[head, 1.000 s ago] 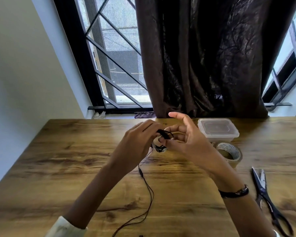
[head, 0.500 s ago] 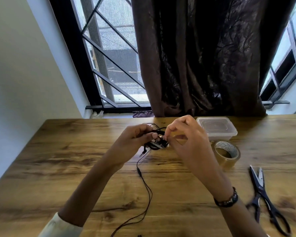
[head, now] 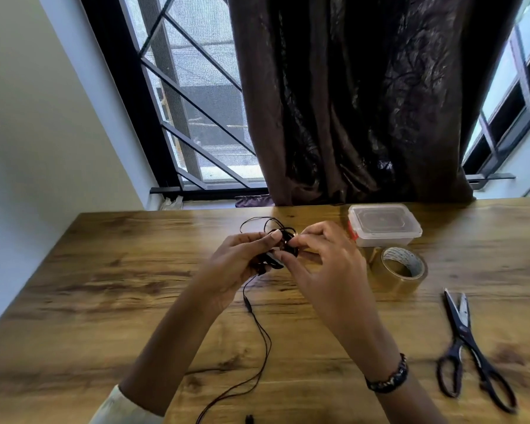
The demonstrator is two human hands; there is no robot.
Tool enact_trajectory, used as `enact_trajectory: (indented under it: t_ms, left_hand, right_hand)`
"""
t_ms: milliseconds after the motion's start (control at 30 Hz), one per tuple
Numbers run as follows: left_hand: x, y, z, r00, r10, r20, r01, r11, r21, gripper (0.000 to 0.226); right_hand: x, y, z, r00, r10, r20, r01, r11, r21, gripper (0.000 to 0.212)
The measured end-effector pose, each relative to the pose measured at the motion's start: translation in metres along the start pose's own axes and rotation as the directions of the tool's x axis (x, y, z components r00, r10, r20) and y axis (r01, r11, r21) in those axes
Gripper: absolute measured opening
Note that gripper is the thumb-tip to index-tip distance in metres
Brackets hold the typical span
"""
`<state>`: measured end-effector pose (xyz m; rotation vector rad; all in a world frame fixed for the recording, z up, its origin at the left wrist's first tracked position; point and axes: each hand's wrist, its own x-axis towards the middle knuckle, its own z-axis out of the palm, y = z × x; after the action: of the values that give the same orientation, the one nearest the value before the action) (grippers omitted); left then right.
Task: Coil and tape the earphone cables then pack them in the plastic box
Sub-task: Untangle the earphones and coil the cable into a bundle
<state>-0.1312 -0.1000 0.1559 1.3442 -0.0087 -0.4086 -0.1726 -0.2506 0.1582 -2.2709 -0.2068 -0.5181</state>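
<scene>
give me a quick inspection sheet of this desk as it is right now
surface: brown wood-grain table, bare wood at left
job's things: clear lidded plastic box, lid on; brown packing tape roll in front of it; black-handled scissors at right, blades slightly open
clutter: nothing seen
grip: left hand holds the partly coiled bundle; right hand pinches it
cables: thin black earphone cable trails from the hands toward the near edge; loops stick up behind the fingers
surroundings: dark brown curtain, barred window, white wall

Left hand (head: 236, 264) and right hand (head: 325, 264) pinch the black earphone cable (head: 259, 325) coil
</scene>
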Motion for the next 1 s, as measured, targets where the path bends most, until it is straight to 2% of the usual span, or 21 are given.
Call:
enact_trajectory:
  t_ms: [100,200,467,567,667,733,800,867,900,1000]
  left_hand:
    - [0.000,-0.002,0.002,1.000,-0.008,-0.017,0.007,1.000,-0.024,0.027]
    - [-0.001,-0.004,0.005,1.000,-0.021,-0.007,0.021,1.000,-0.020,0.032]
    - [-0.003,-0.008,0.006,0.998,-0.048,-0.029,0.048,0.999,-0.011,0.036]
    - [-0.005,-0.010,0.006,0.999,0.004,-0.031,-0.004,1.000,-0.007,0.029]
    - [-0.005,-0.012,0.008,0.992,0.115,-0.046,-0.113,0.992,0.055,0.026]
    - [-0.005,-0.013,0.009,0.976,0.211,-0.058,-0.202,0.970,0.136,0.018]
    - [-0.005,-0.014,0.009,0.955,0.291,-0.054,-0.276,0.943,0.187,0.016]
    - [-0.007,-0.015,0.008,0.942,0.333,-0.037,-0.319,0.925,0.208,0.014]
    - [-0.008,-0.015,0.007,0.939,0.343,-0.029,-0.330,0.920,0.210,0.014]
    - [-0.008,-0.017,0.006,0.931,0.362,-0.036,-0.345,0.909,0.232,0.014]
  right_hand:
    - [-0.004,-0.002,0.003,0.999,0.013,-0.051,-0.016,0.999,-0.052,0.033]
    - [-0.006,-0.003,0.007,0.994,0.009,-0.112,-0.022,0.993,-0.113,0.026]
    - [-0.010,-0.008,0.013,0.991,0.015,-0.130,-0.047,0.969,-0.243,0.022]
    - [-0.009,-0.006,0.012,0.988,-0.003,-0.156,-0.042,0.958,-0.284,0.020]
    - [-0.008,-0.004,0.013,0.986,-0.012,-0.167,-0.038,0.954,-0.296,0.017]
    - [-0.008,-0.001,0.012,0.990,0.037,-0.136,-0.064,0.977,-0.205,0.015]
    - [-0.005,0.004,0.008,0.982,0.186,-0.040,-0.183,0.981,0.069,0.013]
    - [0.002,0.010,0.002,0.930,0.324,0.173,-0.366,0.862,0.352,0.007]
    - [0.005,0.012,-0.001,0.894,0.355,0.273,-0.443,0.791,0.422,0.006]
    - [0.010,0.019,-0.004,0.810,0.394,0.435,-0.578,0.665,0.473,0.009]
